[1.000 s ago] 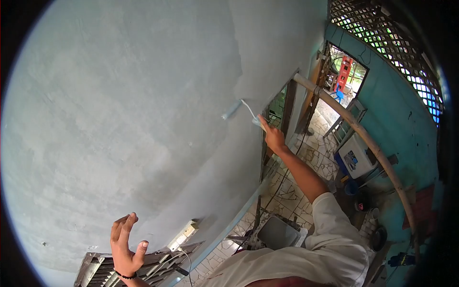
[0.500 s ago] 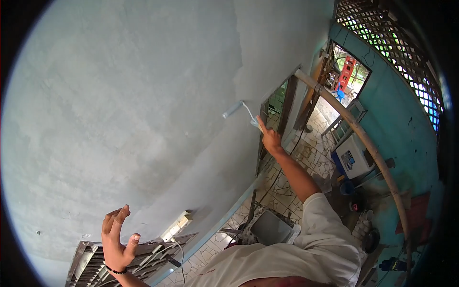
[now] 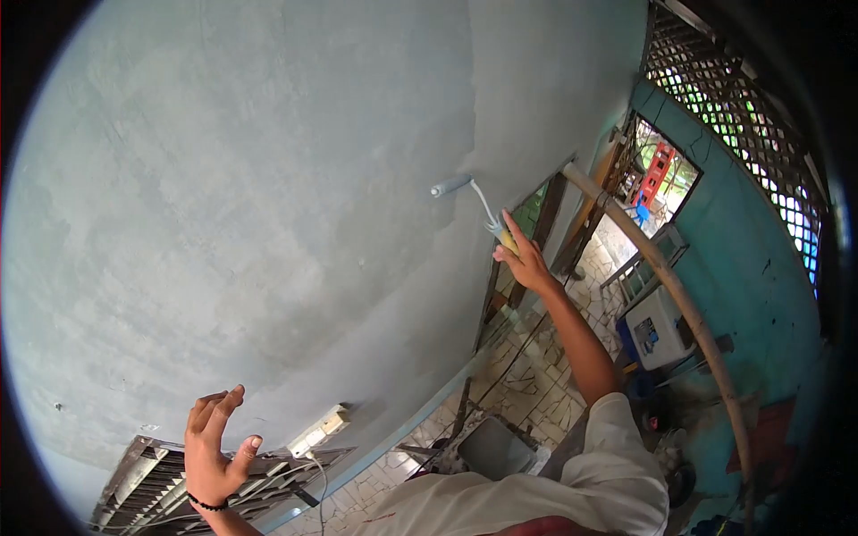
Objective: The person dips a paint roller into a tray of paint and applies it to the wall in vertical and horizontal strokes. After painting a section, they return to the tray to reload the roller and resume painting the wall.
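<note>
A small paint roller (image 3: 451, 186) lies against the grey-painted wall (image 3: 268, 179), its thin bent rod running down to a yellowish handle. My right hand (image 3: 527, 261) is wrapped round that handle, index finger stretched along it. Darker, wet-looking patches show on the wall left of the roller, with a paler area to its right. My left hand (image 3: 214, 447), a dark beaded bracelet at its wrist, is raised at the lower left with fingers apart and holds nothing. Near it, a white power strip (image 3: 320, 431) with a cable is fixed low on the wall.
Louvred slats (image 3: 147, 482) lie behind my left hand. A grey tray (image 3: 496, 447) stands on the cracked-tile floor (image 3: 536, 366) below me. To the right, a bamboo pole (image 3: 666, 268) slants past a white cooler (image 3: 660, 329), with a teal wall (image 3: 751, 232) behind.
The roller in my right hand has moved slightly up and right along the wall, and its angle has turned flatter. My view has shifted a little; my left hand stays raised and open.
</note>
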The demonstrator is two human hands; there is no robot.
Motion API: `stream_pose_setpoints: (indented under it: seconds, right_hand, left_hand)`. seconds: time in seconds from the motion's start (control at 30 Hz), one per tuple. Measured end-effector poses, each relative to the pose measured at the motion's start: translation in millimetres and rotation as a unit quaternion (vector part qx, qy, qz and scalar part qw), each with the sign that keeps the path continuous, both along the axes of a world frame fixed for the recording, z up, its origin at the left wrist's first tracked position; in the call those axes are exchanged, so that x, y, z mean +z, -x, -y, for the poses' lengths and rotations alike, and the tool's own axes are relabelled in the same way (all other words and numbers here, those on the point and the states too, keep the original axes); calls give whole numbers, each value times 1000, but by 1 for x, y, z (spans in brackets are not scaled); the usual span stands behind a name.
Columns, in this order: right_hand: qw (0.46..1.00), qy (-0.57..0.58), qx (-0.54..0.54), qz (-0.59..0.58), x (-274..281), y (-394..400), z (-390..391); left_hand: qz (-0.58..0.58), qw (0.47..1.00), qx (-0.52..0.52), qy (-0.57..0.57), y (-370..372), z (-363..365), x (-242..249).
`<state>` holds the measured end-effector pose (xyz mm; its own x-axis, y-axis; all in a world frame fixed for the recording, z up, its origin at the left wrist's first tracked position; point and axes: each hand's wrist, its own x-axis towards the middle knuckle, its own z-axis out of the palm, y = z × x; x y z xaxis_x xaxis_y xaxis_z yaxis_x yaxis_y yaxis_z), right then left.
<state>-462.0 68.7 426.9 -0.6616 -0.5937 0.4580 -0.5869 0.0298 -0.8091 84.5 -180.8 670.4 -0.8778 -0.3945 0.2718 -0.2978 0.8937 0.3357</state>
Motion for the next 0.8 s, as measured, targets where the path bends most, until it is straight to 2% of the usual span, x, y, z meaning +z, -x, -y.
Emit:
stream_pose_setpoints:
  seconds: [0.03,0.13,0.17,0.23,0.33,0.47,0.57,0.67,0.8]
  right_hand:
    - [999,16,5,-29,9,3,4]
    - [983,-102,-33,147,41,0,7]
    - [996,-72,-43,26,29,9,11]
    - [975,-3,-60,-212,-18,32,21]
    - [975,-43,-63,-210,-70,30,14]
    - [970,-190,-51,-146,-132,28,-11]
    - [968,-142,-62,-196,-121,21,-11]
    - [971,-153,-51,-177,-84,25,-9]
    - [976,-67,-76,-190,-37,32,21]
  left_hand:
    - [2,1000,-8,7,5,0,2]
    - [10,999,-29,18,14,-2,3]
    - [13,999,-38,23,17,-2,3]
    - [21,999,-38,18,19,-1,2]
    - [29,999,-30,8,18,5,-4]
    - [37,999,-23,-6,15,10,-13]
    - [45,999,-25,-12,15,11,-13]
    - [46,998,-33,-15,17,11,-12]
    - [50,998,-40,-16,22,13,-18]
